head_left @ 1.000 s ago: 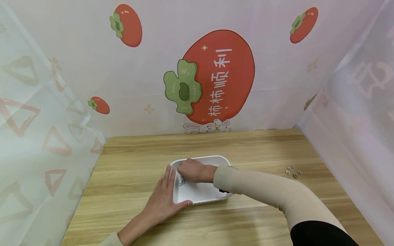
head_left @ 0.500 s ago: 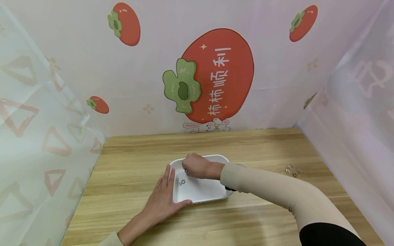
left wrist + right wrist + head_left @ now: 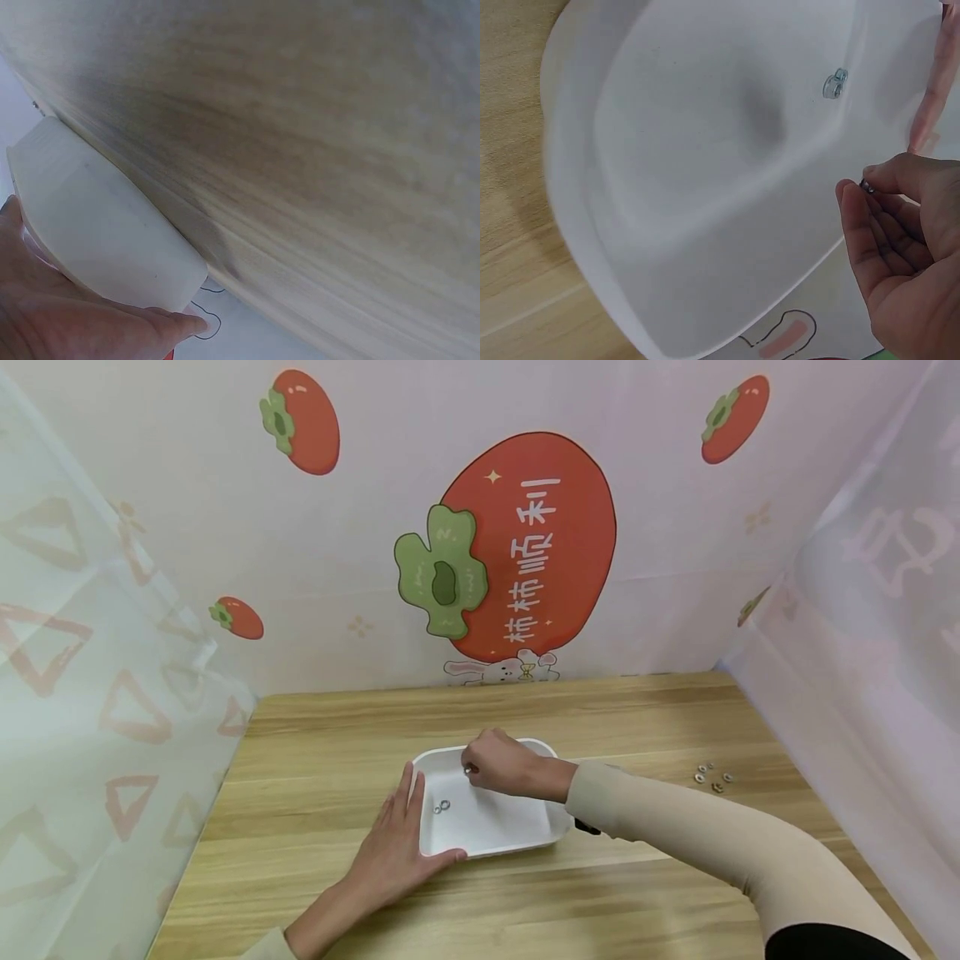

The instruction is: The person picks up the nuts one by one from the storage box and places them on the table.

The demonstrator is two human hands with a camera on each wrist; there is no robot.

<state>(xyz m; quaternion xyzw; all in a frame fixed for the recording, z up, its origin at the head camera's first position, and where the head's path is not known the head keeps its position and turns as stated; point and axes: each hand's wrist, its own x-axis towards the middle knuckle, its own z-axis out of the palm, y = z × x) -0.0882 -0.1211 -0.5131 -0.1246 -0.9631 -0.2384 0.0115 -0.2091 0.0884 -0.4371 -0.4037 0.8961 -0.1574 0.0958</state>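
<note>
A white plastic tray (image 3: 491, 845) lies on the wooden table. My left hand (image 3: 393, 843) rests against its near left corner, fingers straight along the left rim and thumb along the front edge; the left wrist view shows that hand (image 3: 71, 315) against the tray's outer wall. Over the tray, my right hand (image 3: 504, 764) pinches a small metal nut (image 3: 865, 186) between thumb and fingertips, partly hidden by them. Two small silvery nuts (image 3: 832, 86) lie close together on the tray's floor, near its left end.
Several small metal nuts (image 3: 701, 778) lie loosely grouped on the table (image 3: 637, 718) to the right of the tray. Behind the table hangs a printed persimmon backdrop (image 3: 322, 568); pale curtains (image 3: 885, 693) bound both sides.
My right hand has risen from the tray's left end and shifted right with the nut, uncovering the two nuts on the floor. My left hand has stayed in place.
</note>
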